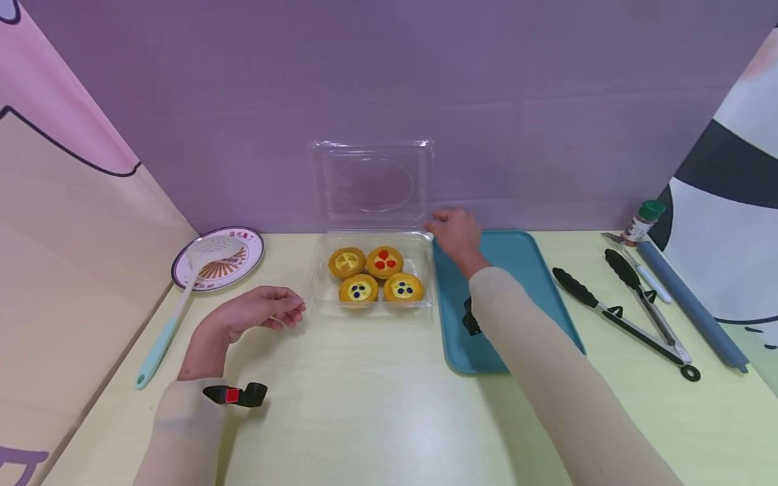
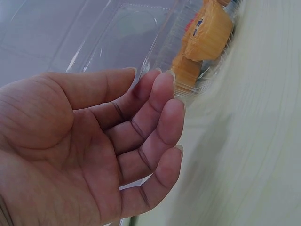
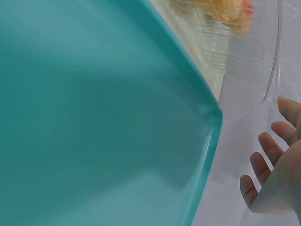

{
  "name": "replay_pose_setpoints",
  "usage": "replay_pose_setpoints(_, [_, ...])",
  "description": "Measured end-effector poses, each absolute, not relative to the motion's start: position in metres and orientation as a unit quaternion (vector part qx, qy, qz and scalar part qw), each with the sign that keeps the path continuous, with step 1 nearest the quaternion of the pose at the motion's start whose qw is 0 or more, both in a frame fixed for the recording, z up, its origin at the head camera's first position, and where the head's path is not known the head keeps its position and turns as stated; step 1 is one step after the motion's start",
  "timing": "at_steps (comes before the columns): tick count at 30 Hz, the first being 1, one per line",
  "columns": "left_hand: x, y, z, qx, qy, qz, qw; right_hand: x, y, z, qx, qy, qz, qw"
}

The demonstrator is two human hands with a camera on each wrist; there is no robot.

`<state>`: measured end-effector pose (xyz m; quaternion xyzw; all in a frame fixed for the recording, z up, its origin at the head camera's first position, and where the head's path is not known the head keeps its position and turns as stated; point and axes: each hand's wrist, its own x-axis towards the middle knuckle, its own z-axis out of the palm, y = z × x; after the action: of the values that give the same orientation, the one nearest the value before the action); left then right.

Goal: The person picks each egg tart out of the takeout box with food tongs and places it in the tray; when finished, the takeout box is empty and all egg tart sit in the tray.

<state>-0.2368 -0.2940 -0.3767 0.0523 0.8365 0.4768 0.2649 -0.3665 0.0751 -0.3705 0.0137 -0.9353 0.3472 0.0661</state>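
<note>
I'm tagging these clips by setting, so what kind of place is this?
Probably a staged kitchen or baking tabletop: an open clear box of tarts, a teal tray, tongs and a slotted spatula lie on a pale table between printed backdrop panels.

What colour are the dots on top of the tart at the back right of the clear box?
Red, on the round orange tart in the clear plastic box. The head view shows it best.

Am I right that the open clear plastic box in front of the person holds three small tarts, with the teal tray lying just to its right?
Not quite: the clear box holds four tarts, not three, in two rows of two. The head view shows this plainly. The rest stands: its lid is up, and the teal tray lies just to its right.
</note>
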Motion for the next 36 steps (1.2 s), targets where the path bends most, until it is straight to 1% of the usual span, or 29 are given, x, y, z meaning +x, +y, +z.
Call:
replay_pose_setpoints(11, [-0.235,-0.290,-0.375,0.057,0.834,0.478,0.269,-0.368,0.069,-0.374,-0.018,-0.909,0.412,0.055])
replay_pose_setpoints(20, [-0.234,-0.286,-0.373,0.048,0.833,0.485,0.262,-0.370,0.068,-0.373,-0.026,-0.912,0.406,0.049])
replay_pose_setpoints(29, [-0.235,-0.284,-0.375,0.037,0.833,0.489,0.257,-0.373,0.067,-0.372,-0.022,-0.914,0.402,0.058])
replay_pose_setpoints(36, [-0.235,-0.285,-0.376,0.037,0.834,0.494,0.245,-0.374,0.065,-0.370,-0.019,-0.912,0.406,0.047])
